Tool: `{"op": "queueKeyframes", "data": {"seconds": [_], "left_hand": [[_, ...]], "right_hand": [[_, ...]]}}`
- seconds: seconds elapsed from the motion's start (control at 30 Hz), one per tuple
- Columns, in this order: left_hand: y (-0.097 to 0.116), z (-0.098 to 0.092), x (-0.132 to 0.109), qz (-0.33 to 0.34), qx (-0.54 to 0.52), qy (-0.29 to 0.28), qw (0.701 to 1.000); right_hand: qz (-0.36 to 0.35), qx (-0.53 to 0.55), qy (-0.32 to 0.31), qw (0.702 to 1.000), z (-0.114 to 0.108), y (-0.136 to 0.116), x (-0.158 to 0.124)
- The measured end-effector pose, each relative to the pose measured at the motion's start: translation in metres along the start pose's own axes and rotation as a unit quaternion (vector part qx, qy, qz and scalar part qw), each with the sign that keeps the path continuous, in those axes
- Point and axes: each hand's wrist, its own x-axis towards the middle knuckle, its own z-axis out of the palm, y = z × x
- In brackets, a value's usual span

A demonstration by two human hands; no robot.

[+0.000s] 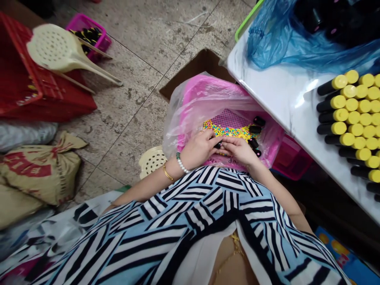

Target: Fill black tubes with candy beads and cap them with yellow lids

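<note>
Over a pink basket (190,93) lined with clear plastic, my two hands meet. My left hand (196,149), with bracelets at its wrist, is closed with its fingertips on a small black tube (219,145). From the other side my right hand (240,149) pinches the same tube, most of which the fingers hide. Small yellow, pink, blue and orange beads (227,131) lie in the basket just beyond my fingers. Several more black tubes (254,130) rest at the basket's right side, beside my right hand.
On the white table (285,99) at right stand rows of black tubes with yellow caps (354,114) and a blue plastic bag (273,47) of black pieces. A cream stool (55,47), red crate (44,87), small pink basket (102,41) and tied sack (44,166) are at left.
</note>
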Motion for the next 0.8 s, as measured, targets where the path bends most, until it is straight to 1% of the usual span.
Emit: {"op": "queueKeyframes", "data": {"seconds": [0.07,0.17,0.3,0.37,0.47,0.6,0.67,0.73,0.77,0.8], "left_hand": [[0.000,-0.001,-0.002,0.005,0.032,-0.024,0.999],[-0.001,-0.001,-0.003,0.015,0.052,-0.054,0.997],[-0.005,0.004,-0.004,0.019,0.047,-0.056,0.997],[-0.007,0.007,-0.004,0.020,0.018,-0.040,0.999],[-0.011,0.008,-0.004,0.009,-0.073,-0.001,0.997],[-0.015,0.003,0.000,-0.011,-0.193,0.034,0.981],[-0.017,0.000,0.002,-0.018,-0.232,0.041,0.972],[-0.019,-0.001,0.002,-0.030,-0.269,0.046,0.962],[-0.020,-0.002,0.002,-0.035,-0.292,0.049,0.955],[-0.020,-0.001,0.002,-0.041,-0.319,0.048,0.946]], "right_hand": [[0.010,0.019,-0.007,1.000,-0.001,0.006,0.003],[0.028,0.030,-0.014,0.999,-0.004,0.013,0.003],[0.032,0.029,-0.009,0.999,-0.004,0.015,0.002],[0.031,0.032,0.004,0.999,-0.004,0.013,0.002],[0.029,0.043,0.034,0.998,-0.007,0.008,0.001],[0.020,0.035,0.048,0.998,-0.010,0.001,-0.003],[-0.003,-0.011,0.053,0.999,-0.008,0.000,-0.008],[-0.053,-0.114,0.066,0.990,-0.006,-0.002,-0.014],[-0.085,-0.190,0.070,0.975,-0.006,-0.004,-0.018],[-0.120,-0.273,0.073,0.952,-0.007,-0.006,-0.021]]}}
